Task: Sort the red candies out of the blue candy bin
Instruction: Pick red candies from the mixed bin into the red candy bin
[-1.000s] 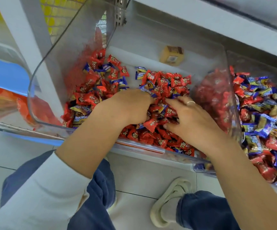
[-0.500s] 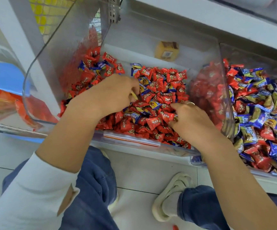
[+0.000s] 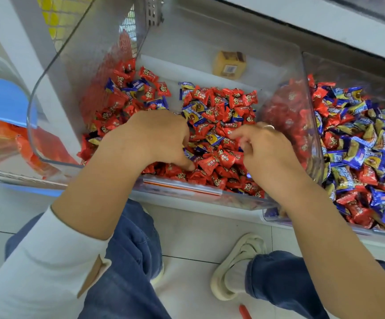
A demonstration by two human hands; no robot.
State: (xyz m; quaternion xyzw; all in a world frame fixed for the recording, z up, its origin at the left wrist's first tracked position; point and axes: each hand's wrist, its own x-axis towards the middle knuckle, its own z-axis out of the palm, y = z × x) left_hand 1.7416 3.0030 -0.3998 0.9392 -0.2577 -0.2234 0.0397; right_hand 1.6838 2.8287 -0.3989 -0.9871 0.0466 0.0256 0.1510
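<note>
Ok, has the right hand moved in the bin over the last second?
Yes. The right hand has pulled away from the front label strip, a little toward the yellow box at the back.

Head view: bright, even, diffuse light; no hard shadows.

I note soft glare and red reflections on the clear bin wall [image 3: 55, 125], which hazes what lies behind it. Wide-angle bending shows along the shelf edge [image 3: 325, 26] and the frame borders. Fingers of the right hand [image 3: 267, 153] are slightly motion-blurred; candy wrappers at centre read sharp.
</note>
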